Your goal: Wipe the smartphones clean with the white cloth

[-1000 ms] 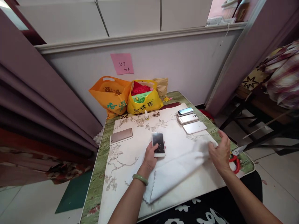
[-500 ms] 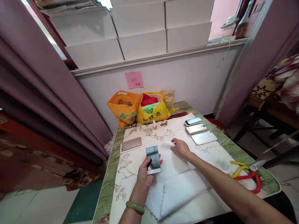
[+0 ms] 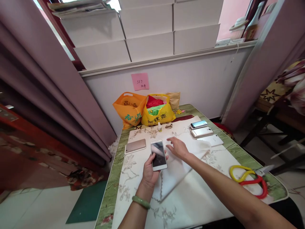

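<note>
I am seeing the white phone (image 3: 158, 156) in the left hand (image 3: 150, 171), dark screen up, over the near part of the worktop (image 3: 109, 190). The left grip is wrapping its lower part firmly: the thumb is lying at the left border of the glass, and fingers are showing at the right edge. The right hand (image 3: 178, 149) is hovering just beside the phone, its fingers loosely parted and, as I can see, holding nothing; whether they are touching the white cloth (image 3: 176, 171) below, I cannot tell.

The phone is looking light and stiff, but its glass is probably slippery and easy to crack, so the two long edges are offering the safest hold. The cloth, with its zigzag border, is lying under both hands; it is seeming thin and soft, and pinching by a corner should be enough.
</note>
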